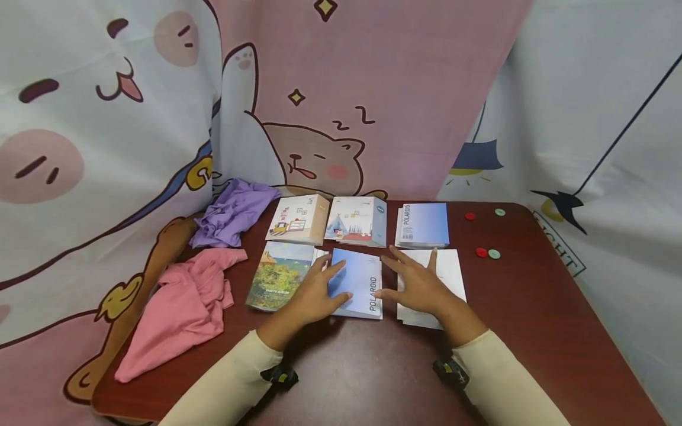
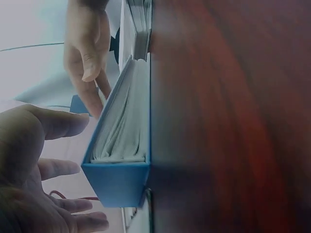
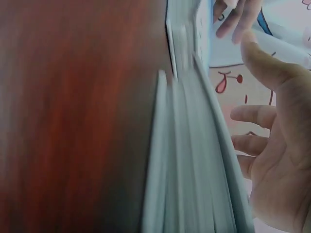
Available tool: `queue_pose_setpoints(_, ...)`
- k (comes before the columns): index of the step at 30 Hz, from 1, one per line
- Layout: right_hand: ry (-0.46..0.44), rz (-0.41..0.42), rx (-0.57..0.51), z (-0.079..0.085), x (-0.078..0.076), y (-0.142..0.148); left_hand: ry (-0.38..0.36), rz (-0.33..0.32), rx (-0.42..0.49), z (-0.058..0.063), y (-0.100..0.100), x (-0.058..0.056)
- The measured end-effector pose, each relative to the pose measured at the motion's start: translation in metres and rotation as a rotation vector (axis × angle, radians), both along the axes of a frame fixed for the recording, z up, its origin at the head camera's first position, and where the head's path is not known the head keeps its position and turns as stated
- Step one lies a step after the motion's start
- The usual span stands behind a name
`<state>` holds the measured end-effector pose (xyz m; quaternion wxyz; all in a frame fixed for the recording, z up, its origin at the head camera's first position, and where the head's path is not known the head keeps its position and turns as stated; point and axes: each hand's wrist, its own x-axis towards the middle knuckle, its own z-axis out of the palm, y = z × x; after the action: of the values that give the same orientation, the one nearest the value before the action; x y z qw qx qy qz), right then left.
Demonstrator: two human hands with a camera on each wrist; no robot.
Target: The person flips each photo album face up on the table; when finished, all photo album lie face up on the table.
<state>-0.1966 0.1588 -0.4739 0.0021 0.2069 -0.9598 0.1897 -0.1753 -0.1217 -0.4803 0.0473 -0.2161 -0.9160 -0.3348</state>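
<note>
A blue photo album (image 1: 351,272) marked POLAROID lies at the front middle of the table. Over its left part my left hand (image 1: 311,296) is spread, its fingers loosely straight. The left wrist view shows the blue album's spine (image 2: 116,182) and the inner pages, with that hand beside the cover and nothing gripped. My right hand (image 1: 421,287) hovers spread above a white album (image 1: 453,266), its fingertips pointing toward the blue one. In the right wrist view, the white album's page edges (image 3: 194,160) stand slightly apart between the covers. Whether any fingertip touches a cover is unclear.
Left of the blue album lies a painting-covered album (image 1: 277,275). Behind are two illustrated albums (image 1: 295,219) and another blue POLAROID album (image 1: 428,222). Purple cloth (image 1: 231,213) and pink cloth (image 1: 186,302) lie left. Red (image 1: 482,252) and green buttons (image 1: 494,254) sit right.
</note>
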Motion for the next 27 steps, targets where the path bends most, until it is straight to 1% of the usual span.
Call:
queue_pose_setpoints(1, 0.004, -0.011, 0.007, 0.001, 0.0, 0.004, -0.005, -0.006, 0.008, 0.002, 0.002, 0.0)
queue_pose_setpoints(4, 0.007, -0.038, 0.015, 0.004, 0.0, 0.019, 0.0, -0.014, -0.014, 0.006, 0.01, 0.001)
queue_pose_setpoints(7, 0.007, -0.058, 0.005, 0.005, 0.0, 0.033, 0.019, -0.035, -0.044, 0.01, 0.019, 0.002)
queue_pose_setpoints(11, 0.0, -0.067, -0.03, 0.006, 0.0, 0.05, 0.03, -0.076, -0.072, 0.014, 0.031, 0.003)
queue_pose_setpoints(13, -0.003, -0.066, -0.054, 0.006, -0.001, 0.058, 0.016, -0.095, -0.074, 0.016, 0.036, 0.004)
queue_pose_setpoints(18, -0.013, -0.082, -0.115, 0.007, -0.003, 0.081, 0.001, -0.14, -0.096, 0.018, 0.054, 0.006)
queue_pose_setpoints(22, -0.017, -0.099, -0.144, 0.006, -0.003, 0.101, 0.013, -0.171, -0.139, 0.018, 0.069, 0.009)
queue_pose_setpoints(27, -0.007, -0.125, -0.17, 0.001, -0.003, 0.121, 0.012, -0.185, -0.194, 0.019, 0.085, 0.012)
